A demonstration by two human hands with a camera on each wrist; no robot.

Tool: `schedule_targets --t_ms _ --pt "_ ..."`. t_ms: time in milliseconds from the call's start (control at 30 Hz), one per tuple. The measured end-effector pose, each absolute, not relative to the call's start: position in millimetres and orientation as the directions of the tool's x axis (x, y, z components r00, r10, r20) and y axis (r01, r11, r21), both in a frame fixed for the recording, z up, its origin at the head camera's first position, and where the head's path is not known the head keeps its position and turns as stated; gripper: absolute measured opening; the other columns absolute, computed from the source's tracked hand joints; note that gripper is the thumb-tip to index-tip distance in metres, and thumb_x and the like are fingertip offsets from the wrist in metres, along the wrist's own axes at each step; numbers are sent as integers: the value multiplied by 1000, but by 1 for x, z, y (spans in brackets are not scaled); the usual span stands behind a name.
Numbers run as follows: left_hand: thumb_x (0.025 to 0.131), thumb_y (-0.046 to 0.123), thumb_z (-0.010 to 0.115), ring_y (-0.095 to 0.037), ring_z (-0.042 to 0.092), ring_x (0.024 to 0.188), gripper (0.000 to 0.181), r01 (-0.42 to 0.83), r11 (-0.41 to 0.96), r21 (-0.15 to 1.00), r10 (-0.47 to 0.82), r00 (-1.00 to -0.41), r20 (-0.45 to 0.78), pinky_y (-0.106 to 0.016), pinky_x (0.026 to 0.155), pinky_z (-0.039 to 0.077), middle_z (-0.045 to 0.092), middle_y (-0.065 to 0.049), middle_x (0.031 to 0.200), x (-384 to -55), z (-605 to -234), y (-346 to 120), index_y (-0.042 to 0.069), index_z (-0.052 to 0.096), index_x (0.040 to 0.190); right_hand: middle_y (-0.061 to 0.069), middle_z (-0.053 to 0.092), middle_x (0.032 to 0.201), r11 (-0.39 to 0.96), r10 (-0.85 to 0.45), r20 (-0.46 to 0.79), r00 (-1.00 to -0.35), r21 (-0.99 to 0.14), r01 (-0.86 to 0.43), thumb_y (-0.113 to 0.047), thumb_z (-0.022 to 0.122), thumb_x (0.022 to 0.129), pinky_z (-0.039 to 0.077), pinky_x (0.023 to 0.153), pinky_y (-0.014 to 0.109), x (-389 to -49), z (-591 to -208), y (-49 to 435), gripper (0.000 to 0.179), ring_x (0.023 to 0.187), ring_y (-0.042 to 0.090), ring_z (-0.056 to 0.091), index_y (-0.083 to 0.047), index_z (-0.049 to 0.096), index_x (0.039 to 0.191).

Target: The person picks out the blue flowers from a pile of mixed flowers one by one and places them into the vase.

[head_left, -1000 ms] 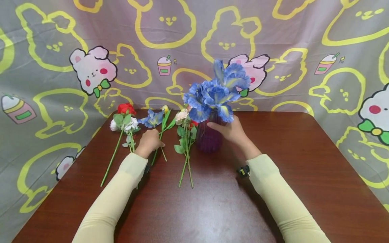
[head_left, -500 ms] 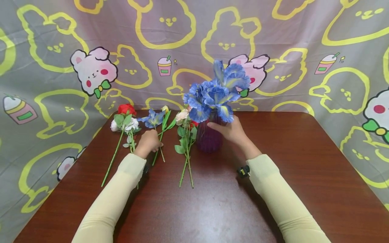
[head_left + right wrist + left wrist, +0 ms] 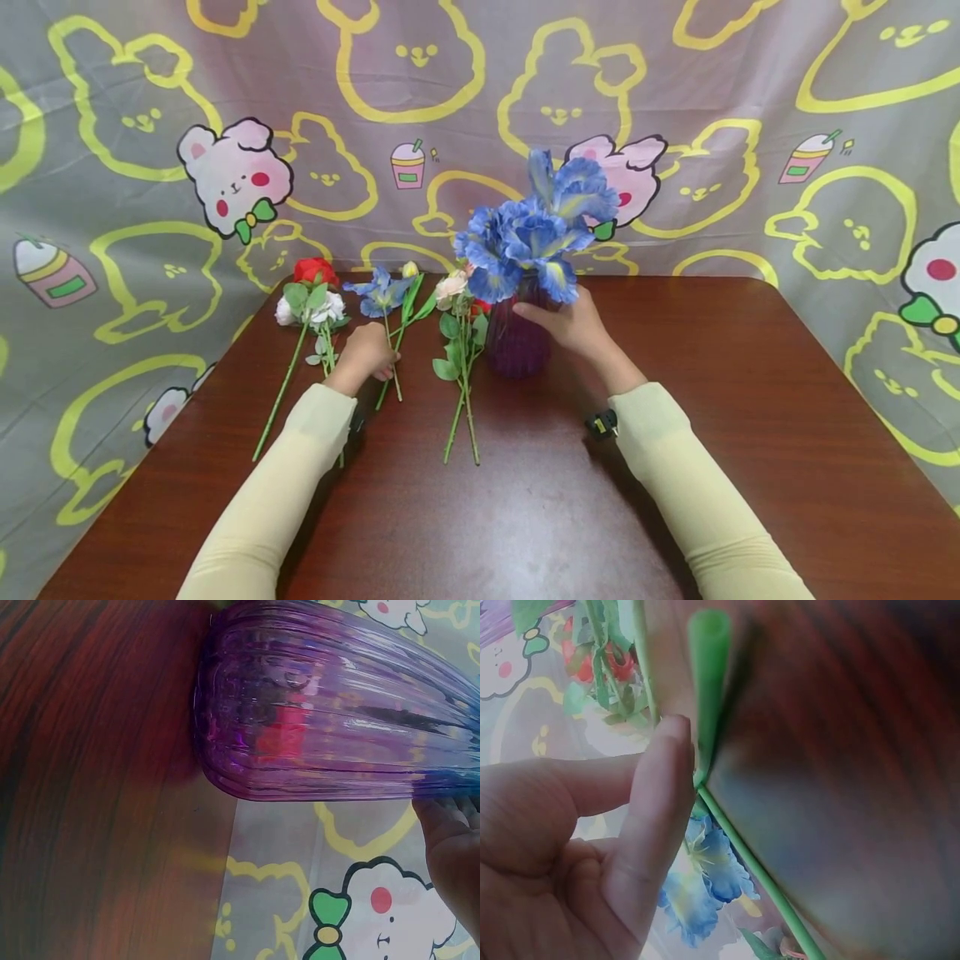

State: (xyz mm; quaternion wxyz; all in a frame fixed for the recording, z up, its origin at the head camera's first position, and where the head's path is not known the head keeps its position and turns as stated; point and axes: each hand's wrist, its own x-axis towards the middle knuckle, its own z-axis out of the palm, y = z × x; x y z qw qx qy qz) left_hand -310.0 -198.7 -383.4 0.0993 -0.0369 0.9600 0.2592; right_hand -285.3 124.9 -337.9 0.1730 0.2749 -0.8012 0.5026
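Note:
My left hand (image 3: 366, 354) pinches the green stem of a blue iris (image 3: 379, 292) that lies on the table. In the left wrist view, the thumb and a finger meet at the stem (image 3: 710, 675), whose cut end points toward the camera. A yellow tulip bud (image 3: 409, 269) with long green leaves lies just beside it, its stem crossing behind the iris stem. My right hand (image 3: 581, 329) grips the upper part of a purple ribbed vase (image 3: 517, 354), thumb across the front. Several blue irises (image 3: 536, 233) stand in the vase, their blooms covering its mouth.
Left of my left hand lie a red rose (image 3: 315, 272) and white flowers (image 3: 327, 308) with long stems. Pale peach roses (image 3: 452, 287) with crossed stems lie between hand and vase. A patterned cloth (image 3: 465, 100) hangs behind the brown table (image 3: 540, 500).
My left hand has shifted slightly, and the lower end of the iris stem has swung a little left. The right hand and vase have stayed in place.

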Motion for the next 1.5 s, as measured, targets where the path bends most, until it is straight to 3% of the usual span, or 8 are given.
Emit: schedule_targets --t_ms 267,567,1000,1333,1500 --pt "91 4 65 -17 66 50 17 -130 826 548 -38 -984 -176 -30 52 55 65 -8 55 -308 -382 -199 -6 68 77 22 58 128 335 -266 546 -795 -721 -607 -9 78 83 42 100 47 -284 -337 125 56 119 32 54 6 52 131" --pt "93 9 65 -13 65 50 26 -7 835 550 14 -999 -35 -27 53 55 65 -4 55 -302 -377 -194 1 66 68 22 58 127 339 -269 521 -810 -736 -586 -10 77 84 41 100 48 -283 -335 125 55 117 33 54 5 52 131" --pt "93 9 65 -19 68 58 13 159 726 669 20 -977 211 -28 53 54 70 -11 71 -292 -362 -170 -4 62 92 21 56 131 347 -287 505 -814 -737 -580 -12 77 85 40 102 49 -283 -334 126 58 122 32 52 4 50 134" --pt "93 8 66 -25 70 64 13 276 652 706 54 -946 320 -29 55 56 70 -14 80 -288 -350 -154 -3 60 95 21 56 131 339 -295 524 -799 -725 -600 -9 77 84 40 102 49 -289 -334 127 60 121 32 52 5 49 135" --pt "92 5 66 -26 70 66 11 335 615 714 70 -925 374 -27 56 56 70 -16 80 -286 -346 -148 -4 61 95 18 60 126 353 -269 542 -797 -714 -605 -16 81 81 44 97 47 -304 -350 130 59 116 29 55 2 54 131"
